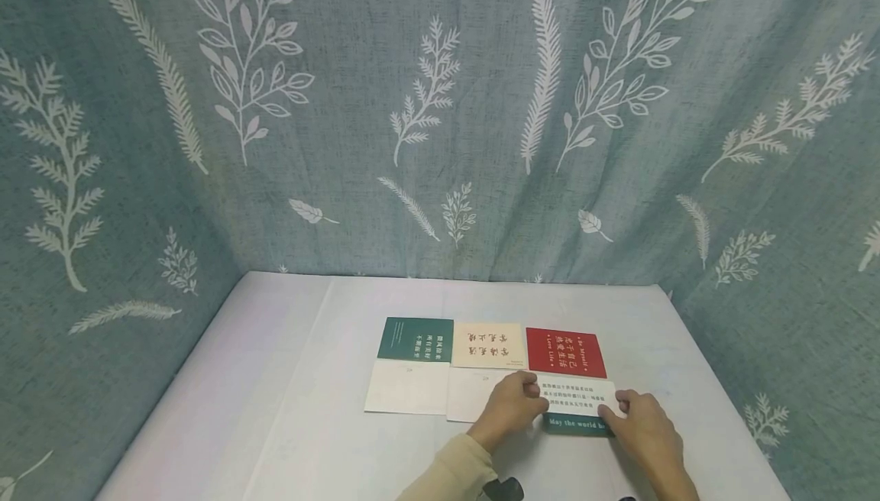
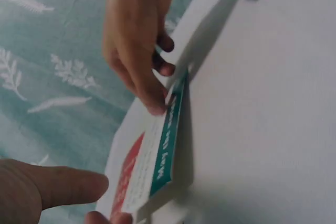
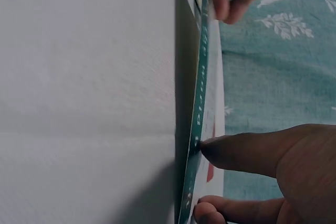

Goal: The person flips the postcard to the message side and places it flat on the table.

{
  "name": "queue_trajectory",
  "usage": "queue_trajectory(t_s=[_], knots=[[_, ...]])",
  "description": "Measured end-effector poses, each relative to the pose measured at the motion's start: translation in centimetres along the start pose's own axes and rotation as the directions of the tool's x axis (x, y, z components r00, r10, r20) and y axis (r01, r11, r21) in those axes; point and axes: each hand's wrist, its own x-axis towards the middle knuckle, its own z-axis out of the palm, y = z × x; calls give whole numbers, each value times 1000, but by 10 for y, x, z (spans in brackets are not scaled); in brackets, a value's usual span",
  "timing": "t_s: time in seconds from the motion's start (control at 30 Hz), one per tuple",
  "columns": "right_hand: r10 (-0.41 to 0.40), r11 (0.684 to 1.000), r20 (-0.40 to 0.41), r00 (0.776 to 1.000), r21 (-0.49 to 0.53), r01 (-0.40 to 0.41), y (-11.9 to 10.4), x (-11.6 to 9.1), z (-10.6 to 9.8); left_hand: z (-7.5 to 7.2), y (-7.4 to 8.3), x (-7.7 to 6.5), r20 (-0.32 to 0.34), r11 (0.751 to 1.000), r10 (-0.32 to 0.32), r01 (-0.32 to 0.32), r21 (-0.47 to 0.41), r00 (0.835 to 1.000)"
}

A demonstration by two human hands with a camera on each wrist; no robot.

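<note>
Near the front right of the table is a white card (image 1: 577, 395) with lines of dark writing and a green lettered band. My right hand (image 1: 646, 428) pinches it at its right end, thumb (image 3: 226, 153) on the printed face. The card's near edge is raised above the table and casts a shadow. At its left end my left hand (image 1: 509, 407) has its fingertips close to the corner. In the left wrist view the left thumb (image 2: 73, 186) stands apart from the card. Just behind lies a red card (image 1: 566, 353) with pale writing.
Left of the red card lie a cream card (image 1: 489, 345) and a green card (image 1: 415, 339). White panels lie in front of these two, one panel (image 1: 407, 386) at the left. A leaf-patterned curtain (image 1: 440, 119) surrounds the white table (image 1: 302, 409) at the back and sides.
</note>
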Motion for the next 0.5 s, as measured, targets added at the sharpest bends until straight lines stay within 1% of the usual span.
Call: queue_trajectory(t_s=[0.1, 0.17, 0.27, 0.33, 0.5], knots=[[10, 1000, 12, 1000, -5, -10, 0, -1, 1, 0, 2, 0, 5, 998, -4, 4, -67, 1000], [15, 1000, 16, 1000, -5, -15, 0, 0, 1, -1, 4, 0, 22, 988, -17, 20, -153, 1000], [20, 1000, 21, 1000, 7, -20, 0, 0, 1, -2, 6, 0, 46, 971, -32, 42, -235, 998], [12, 1000, 30, 999, 12, -13, 1, 0, 2, -2, 6, 0, 56, 966, -34, 47, -255, 998], [-24, 1000, 49, 999, 22, 23, -1, -4, 2, -1, 4, -1, 41, 971, -3, 13, -237, 999]])
